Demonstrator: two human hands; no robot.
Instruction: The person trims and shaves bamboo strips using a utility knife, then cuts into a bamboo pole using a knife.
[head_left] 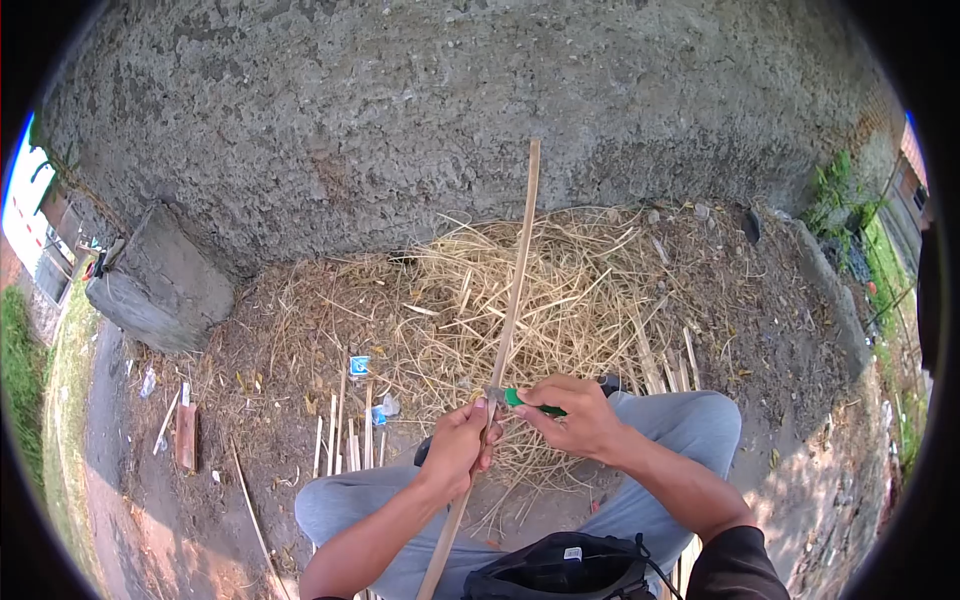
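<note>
A long, narrow bamboo strip point(518, 270) runs from my lap up toward the wall, its far end raised in front of me. My left hand point(455, 445) is wrapped around its lower part, fingers closed. In my right hand point(572, 415) is a knife with a green handle point(514, 397). The short blade lies against the strip just above my left thumb; its edge is too small to make out clearly. Both hands are close together above my crossed legs.
A heap of pale shavings point(560, 300) lies before a rough grey wall point(450, 110). Cut strips point(340, 440) rest by both knees. A concrete block point(170, 285) stands at left, near a brown piece of wood point(187, 435). A black bag point(560, 570) sits in my lap.
</note>
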